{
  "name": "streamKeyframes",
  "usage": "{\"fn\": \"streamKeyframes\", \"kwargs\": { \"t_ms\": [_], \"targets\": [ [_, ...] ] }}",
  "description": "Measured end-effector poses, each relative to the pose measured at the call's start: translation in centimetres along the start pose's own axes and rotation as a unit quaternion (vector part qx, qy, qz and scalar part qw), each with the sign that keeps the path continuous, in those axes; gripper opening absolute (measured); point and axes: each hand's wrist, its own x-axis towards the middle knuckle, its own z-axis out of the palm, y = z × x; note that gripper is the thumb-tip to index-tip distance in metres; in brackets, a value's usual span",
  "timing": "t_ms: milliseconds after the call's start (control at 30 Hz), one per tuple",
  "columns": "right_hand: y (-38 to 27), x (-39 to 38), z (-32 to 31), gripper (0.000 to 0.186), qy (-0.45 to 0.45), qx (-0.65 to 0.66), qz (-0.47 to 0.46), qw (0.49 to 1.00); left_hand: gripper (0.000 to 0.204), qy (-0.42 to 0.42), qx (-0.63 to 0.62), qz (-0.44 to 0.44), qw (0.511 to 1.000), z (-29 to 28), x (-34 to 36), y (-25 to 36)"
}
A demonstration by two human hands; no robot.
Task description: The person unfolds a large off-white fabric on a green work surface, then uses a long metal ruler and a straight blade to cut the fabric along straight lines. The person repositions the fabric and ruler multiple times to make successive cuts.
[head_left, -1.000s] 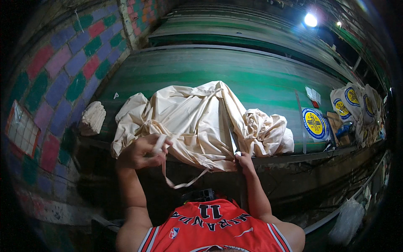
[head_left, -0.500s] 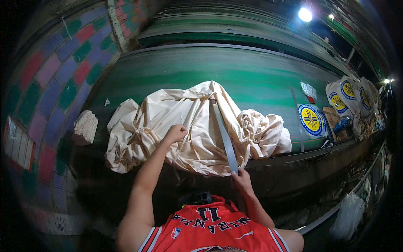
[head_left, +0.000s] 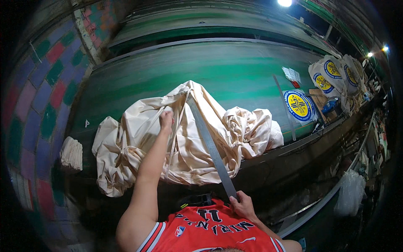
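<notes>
Grey metal strip (head_left: pixel 211 148) now extends farther toward the lower centre of the frame than half a second ago; more of its length therefore projects past the near edge of the cream fabric (head_left: pixel 195 157), heaped on the green tabletop (head_left: pixel 235 63) at mid-frame. Right hand (head_left: pixel 242 204) grips the strip's lower end. Left hand (head_left: pixel 166 119), raised since then, is at the fabric, left of the strip's upper part; its grip cannot be determined.

My right hand (head_left: pixel 242 206) grips a flat metal strip (head_left: pixel 212 151) slanting across crumpled cream cloth (head_left: pixel 191 161) on the green table (head_left: pixel 235 63). My left hand (head_left: pixel 166 122), over the cloth, is closed on a narrow strap (head_left: pixel 171 153).
</notes>
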Motion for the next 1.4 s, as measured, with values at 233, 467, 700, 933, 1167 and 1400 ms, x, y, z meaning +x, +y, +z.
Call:
{"fn": "streamKeyframes", "kwargs": {
  "t_ms": [233, 467, 700, 933, 1167, 1400],
  "targets": [
    [-4.5, 6.1, 3.3, 0.023, -0.007, 0.119, 0.016, 0.993, 0.036, -0.183, 0.139, -0.034, 0.973, 0.7, 0.1, 2.2],
    [-9.1, 16.2, 6.2, 0.020, 0.000, 0.121, -0.050, 0.991, 0.019, -0.290, -0.035, -0.142, 0.946, -0.5, -3.8, 4.2],
    [-12.1, 26.1, 9.3, 0.020, 0.008, 0.136, -0.049, 0.989, 0.026, -0.442, 0.017, -0.263, 0.857, -4.8, -11.6, 7.9],
    [-15.2, 33.5, 12.1, 0.019, -0.004, 0.220, -0.030, 0.975, 0.038, -0.457, 0.055, -0.282, 0.842, -4.8, -14.9, 6.6],
    [-11.6, 29.9, 10.8, 0.021, -0.189, 0.356, 0.007, 0.915, 0.026, -0.249, -0.053, -0.220, 0.942, -3.2, -14.0, 4.4],
    [-3.6, 16.0, 7.5, 0.030, -0.191, 0.298, 0.096, 0.930, 0.025, -0.119, -0.071, -0.035, 0.990, -4.8, -12.3, 10.5]
  ]
}}
